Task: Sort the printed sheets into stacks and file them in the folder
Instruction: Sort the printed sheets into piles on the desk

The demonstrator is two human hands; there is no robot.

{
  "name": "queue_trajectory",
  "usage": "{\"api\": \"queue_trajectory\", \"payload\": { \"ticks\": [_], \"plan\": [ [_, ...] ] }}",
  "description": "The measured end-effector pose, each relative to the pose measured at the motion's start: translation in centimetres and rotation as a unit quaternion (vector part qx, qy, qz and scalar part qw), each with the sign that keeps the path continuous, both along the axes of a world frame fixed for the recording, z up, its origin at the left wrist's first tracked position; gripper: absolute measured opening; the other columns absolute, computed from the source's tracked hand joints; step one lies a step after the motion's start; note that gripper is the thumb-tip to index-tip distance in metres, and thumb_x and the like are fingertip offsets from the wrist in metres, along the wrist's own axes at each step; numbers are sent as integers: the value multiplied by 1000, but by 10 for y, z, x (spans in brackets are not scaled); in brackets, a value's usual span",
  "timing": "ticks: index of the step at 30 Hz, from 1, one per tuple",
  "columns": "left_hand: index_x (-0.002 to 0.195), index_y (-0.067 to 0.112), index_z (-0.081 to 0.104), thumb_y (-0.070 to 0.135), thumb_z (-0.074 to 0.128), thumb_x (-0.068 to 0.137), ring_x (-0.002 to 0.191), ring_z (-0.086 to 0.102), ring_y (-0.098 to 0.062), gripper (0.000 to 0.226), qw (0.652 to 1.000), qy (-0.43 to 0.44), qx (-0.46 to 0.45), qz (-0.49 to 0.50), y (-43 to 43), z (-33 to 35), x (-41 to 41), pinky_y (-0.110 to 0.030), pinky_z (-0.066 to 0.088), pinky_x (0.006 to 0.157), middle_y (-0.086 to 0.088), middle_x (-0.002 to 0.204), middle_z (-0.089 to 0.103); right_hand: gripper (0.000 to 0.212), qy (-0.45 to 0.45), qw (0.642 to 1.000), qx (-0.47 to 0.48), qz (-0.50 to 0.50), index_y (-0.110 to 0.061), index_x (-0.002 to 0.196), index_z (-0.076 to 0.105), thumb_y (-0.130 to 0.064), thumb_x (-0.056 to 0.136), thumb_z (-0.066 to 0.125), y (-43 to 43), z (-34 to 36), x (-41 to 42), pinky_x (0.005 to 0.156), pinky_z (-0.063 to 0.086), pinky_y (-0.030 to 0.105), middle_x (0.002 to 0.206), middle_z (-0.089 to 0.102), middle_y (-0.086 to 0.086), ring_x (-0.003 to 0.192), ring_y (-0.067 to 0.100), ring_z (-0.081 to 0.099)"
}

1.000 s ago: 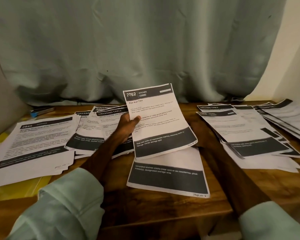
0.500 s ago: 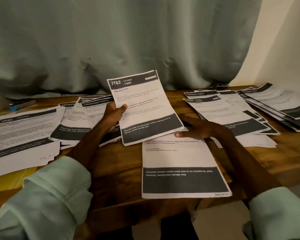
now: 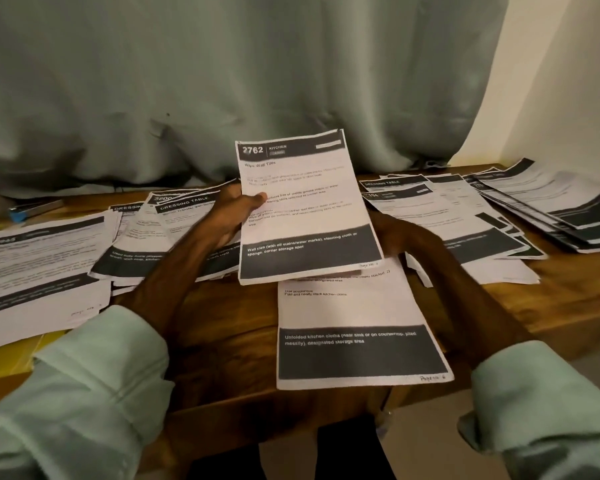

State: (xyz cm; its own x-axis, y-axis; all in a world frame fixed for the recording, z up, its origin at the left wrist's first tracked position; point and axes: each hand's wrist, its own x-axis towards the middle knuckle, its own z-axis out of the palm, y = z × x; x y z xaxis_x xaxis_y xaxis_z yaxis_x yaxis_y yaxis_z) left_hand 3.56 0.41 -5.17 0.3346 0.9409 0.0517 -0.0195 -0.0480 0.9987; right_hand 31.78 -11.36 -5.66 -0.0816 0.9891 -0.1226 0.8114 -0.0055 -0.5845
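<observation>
Head view. The left hand grasps a white printed sheet with black header and footer bands, headed "2762 KITCHEN, Wipe Wall Tiles". It holds the sheet by its left edge, raised and tilted above the brown wooden table. The thumb lies on the printed face at 9 o'clock of the sheet; the other fingers are behind the paper. The sheet thus extends from the grip toward 3 o'clock.

The right hand sits at 4 o'clock of the held sheet. Its fingers are hidden behind the paper's lower right corner, so whether it is clenched, released or grasping cannot be told.

A second white sheet with a black footer band reading "Unfolded kitchen cloths" lies flat at 6 o'clock of the held sheet. Its top is covered by the held sheet and its bottom edge overhangs the table front.

At 9 o'clock lies a fanned stack headed "DRESSING TABLE", and beyond it at 8 o'clock a stack headed "2945". That stack rests on a yellow folder.

At 3 o'clock lie overlapping stacks of similar sheets, with another stack at the right edge.

A grey-green curtain hangs behind the table.
</observation>
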Motion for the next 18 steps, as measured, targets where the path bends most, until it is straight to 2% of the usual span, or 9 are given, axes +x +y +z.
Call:
{"api": "queue_trajectory", "payload": {
  "ticks": [1,3,4,5,6,8,11,14,18],
  "plan": [
    [132,13,63,6,59,101,110,71,-23,32,1000,6,-10,4,3,-6,-2,-46,56,99,-5,131,69,52,-13,1000,-13,9,-25,135,56,-19,88,78,1,0,5,110,46,51,142,58,8,128,29,57],
    [132,11,63,6,59,101,107,73,-24,32,999,12,-36,17,6,-17,-8,-46,57,96,-7,129,70,94,-22,999,-44,-20,-24,138,56,-52,56,95,2,2,9,106,49,47,137,61,1,124,24,58],
    [133,9,63,5,59,100,106,73,-25,33,998,8,-52,22,8,-23,-11,-45,58,95,-8,129,70,114,-37,998,-42,-33,-23,135,60,-70,36,93,2,4,11,104,51,45,132,64,-1,120,23,59],
    [133,7,62,4,58,100,105,73,-26,33,997,0,-67,24,9,-28,-13,-45,59,94,-10,129,70,119,-38,998,-30,-37,-22,130,64,-78,28,87,-2,8,9,102,51,44,128,66,-1,117,23,60],
    [132,5,62,3,58,100,106,73,-27,32,996,-11,-81,25,10,-30,-15,-45,59,93,-11,129,70,108,-37,998,-25,-49,-22,126,67,-76,35,88,-7,13,8,100,51,43,125,67,-1,115,23,60],
    [129,5,63,2,57,101,108,72,-29,29,993,-45,-104,25,9,-30,-15,-45,59,91,-13,128,70,70,-9,998,-22,-66,-22,122,70,-51,62,92,-15,24,9,89,51,35,120,69,-3,109,21,61],
    [131,4,61,1,55,102,105,73,-28,30,988,-87,-128,25,9,-29,-16,-42,61,85,-14,126,70,41,38,997,6,-72,-25,106,71,-37,72,90,-23,36,22,73,51,25,101,74,-5,93,15,67],
    [134,3,60,2,53,102,88,77,-21,33,983,-115,-143,26,9,-29,-22,-34,63,68,-9,114,75,41,114,988,47,-92,-27,110,72,-28,73,90,-31,47,32,71,59,25,95,78,-8,82,13,75],
    [134,2,60,3,53,102,90,77,-22,32,982,-124,-141,25,7,-28,-22,-35,64,71,-12,120,72,54,259,956,83,-107,-18,121,71,-13,70,88,-36,49,44,77,64,38,110,77,6,92,28,76]
  ]
}}
